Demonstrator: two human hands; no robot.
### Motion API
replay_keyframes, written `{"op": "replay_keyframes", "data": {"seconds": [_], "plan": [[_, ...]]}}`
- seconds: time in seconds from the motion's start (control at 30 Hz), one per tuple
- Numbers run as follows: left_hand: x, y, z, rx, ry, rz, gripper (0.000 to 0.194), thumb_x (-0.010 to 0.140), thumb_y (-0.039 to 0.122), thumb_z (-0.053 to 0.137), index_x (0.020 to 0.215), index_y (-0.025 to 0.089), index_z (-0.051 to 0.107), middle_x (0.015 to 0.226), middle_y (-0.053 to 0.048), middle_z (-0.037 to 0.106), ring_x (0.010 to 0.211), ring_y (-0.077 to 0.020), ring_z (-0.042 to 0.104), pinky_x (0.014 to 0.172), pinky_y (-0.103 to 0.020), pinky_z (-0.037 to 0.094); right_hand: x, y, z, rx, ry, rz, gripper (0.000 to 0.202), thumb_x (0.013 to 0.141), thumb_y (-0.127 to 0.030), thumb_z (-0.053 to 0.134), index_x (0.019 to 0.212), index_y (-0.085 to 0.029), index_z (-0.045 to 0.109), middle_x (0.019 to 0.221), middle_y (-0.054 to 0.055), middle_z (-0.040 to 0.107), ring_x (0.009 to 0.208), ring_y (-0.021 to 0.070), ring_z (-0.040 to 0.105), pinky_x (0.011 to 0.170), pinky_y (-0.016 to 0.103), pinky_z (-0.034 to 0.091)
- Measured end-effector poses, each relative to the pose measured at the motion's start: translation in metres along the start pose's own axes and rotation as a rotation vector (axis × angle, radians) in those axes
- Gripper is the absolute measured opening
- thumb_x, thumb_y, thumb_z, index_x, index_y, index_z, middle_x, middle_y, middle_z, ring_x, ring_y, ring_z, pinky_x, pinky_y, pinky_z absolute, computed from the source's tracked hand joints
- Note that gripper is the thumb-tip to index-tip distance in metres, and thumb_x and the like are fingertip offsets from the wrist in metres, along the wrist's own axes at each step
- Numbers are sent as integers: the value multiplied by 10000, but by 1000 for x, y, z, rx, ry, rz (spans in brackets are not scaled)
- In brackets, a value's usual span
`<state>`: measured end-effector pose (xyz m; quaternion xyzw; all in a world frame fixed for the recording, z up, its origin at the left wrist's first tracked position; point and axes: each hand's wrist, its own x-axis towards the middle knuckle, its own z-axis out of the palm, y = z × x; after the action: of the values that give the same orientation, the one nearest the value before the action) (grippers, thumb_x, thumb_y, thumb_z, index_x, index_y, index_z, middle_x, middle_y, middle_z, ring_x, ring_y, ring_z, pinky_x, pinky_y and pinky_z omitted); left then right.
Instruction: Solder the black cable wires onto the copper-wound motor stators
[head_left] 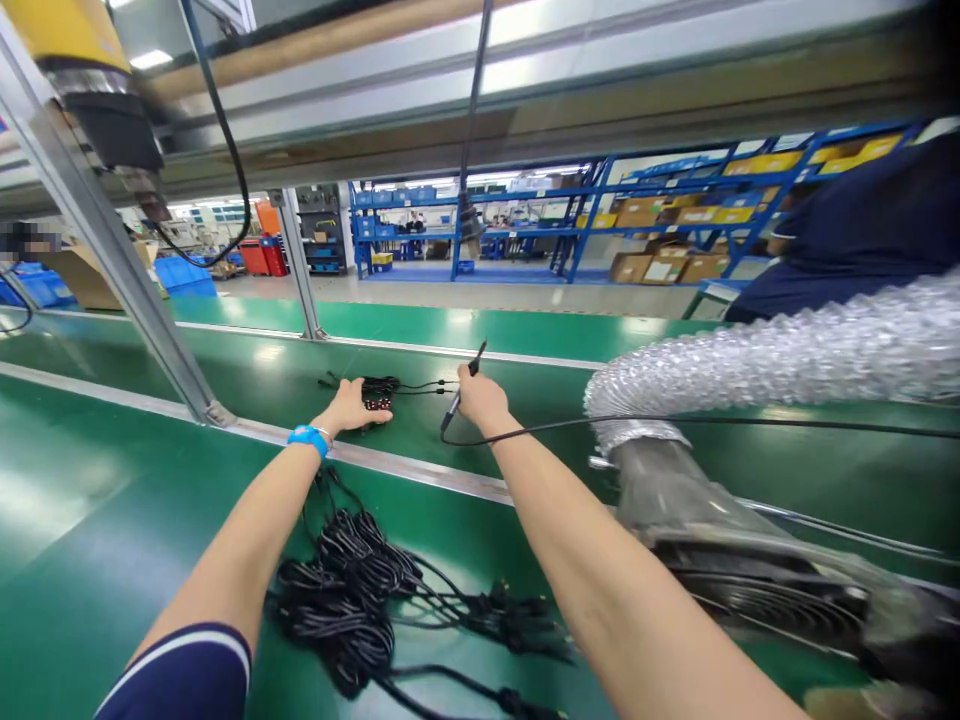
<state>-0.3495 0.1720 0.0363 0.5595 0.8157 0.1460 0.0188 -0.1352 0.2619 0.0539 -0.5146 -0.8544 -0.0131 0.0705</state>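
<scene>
My left hand (348,408), with a blue band at the wrist, is closed around one end of a small black cable bundle (381,385) on the green belt. Small red and light tips show between its thumb and fingers. Thin black leads run from that bundle toward my right hand (482,398). My right hand is wrapped round a black pen-like tool (452,411), whose cord trails off to the right. Nearer to me, on the green surface, lies a large pile of coiled black cables (352,580) with plugs at its right end.
A silver flexible duct (772,350) joins a grey hood with a fan (750,570) at the right. Metal posts (127,230) stand at the left. A power driver (105,100) hangs upper left. A person in dark clothing (870,230) is at the far right.
</scene>
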Motion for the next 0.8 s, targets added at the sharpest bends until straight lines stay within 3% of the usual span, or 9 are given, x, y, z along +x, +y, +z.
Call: {"op": "replay_keyframes", "data": {"seconds": [0.1, 0.2, 0.3, 0.43, 0.53, 0.63, 0.7, 0.8], "plan": [[18, -7, 44, -13, -20, 19, 830, 729, 536, 729, 1397, 135, 442, 1347, -199, 489, 1251, -356, 476, 1024, -437, 411, 13, 20, 30, -27, -20, 98, 341, 939, -341, 578, 1222, -153, 559, 1213, 98, 589, 1026, 211, 615, 861, 414, 543], [26, -11, 67, -9, 0, -1, 647, 840, 520, 605, 1365, 160, 491, 1343, -199, 484, 1296, -384, 414, 1071, -492, 334, 20, 33, 44, -53, -51, 160, 351, 935, -341, 584, 1226, -145, 558, 1224, 107, 583, 1042, 218, 609, 874, 421, 537], [29, -12, 70, -23, 43, -45, 435, 912, 406, 556, 1270, 159, 556, 1320, -153, 525, 1252, -326, 471, 1043, -535, 374, 27, 33, 34, -67, -90, 163, 359, 932, -342, 588, 1229, -143, 554, 1220, 104, 584, 1041, 220, 611, 870, 423, 538], [18, -9, 43, -114, 123, -103, 334, 922, 338, 574, 1204, 158, 581, 1239, -100, 591, 1071, -233, 600, 909, -454, 516, 29, 20, -19, -72, -90, 63, 355, 935, -345, 583, 1229, -148, 554, 1217, 99, 586, 1035, 217, 613, 865, 422, 541], [-3, -6, 11, -225, 169, -120, 328, 925, 350, 568, 1179, 143, 593, 1179, -90, 617, 1022, -227, 621, 870, -431, 536, 7, 14, -67, -90, -93, -45, 346, 927, -345, 595, 1200, -134, 571, 1183, 103, 603, 1014, 213, 621, 855, 412, 542], [-32, 2, -18, -353, 167, -57, 389, 923, 429, 544, 1149, 120, 616, 1143, -71, 644, 1048, -262, 615, 895, -431, 516, -42, 24, -105, -96, -79, -161, 314, 831, -259, 683, 1113, -131, 630, 1071, 130, 649, 1020, 291, 629, 840, 408, 523], [-55, 14, -30, -440, 161, -29, 471, 922, 451, 503, 1193, 77, 599, 1131, -63, 670, 1033, -259, 606, 913, -395, 492, -87, 40, -122, -86, -34, -213, 363, 829, -236, 657, 1178, -167, 590, 1034, 115, 649, 1057, 319, 608, 854, 416, 500], [-104, 48, -38, -556, 98, 42, 457, 888, 404, 498, 1196, 86, 609, 1127, -65, 693, 987, -218, 613, 894, -340, 485, -165, 74, -132, -57, 234, -373, 345, 827, -285, 637, 1144, -167, 568, 857, 93, 632, 918, 313, 617, 732, 403, 513]]}}
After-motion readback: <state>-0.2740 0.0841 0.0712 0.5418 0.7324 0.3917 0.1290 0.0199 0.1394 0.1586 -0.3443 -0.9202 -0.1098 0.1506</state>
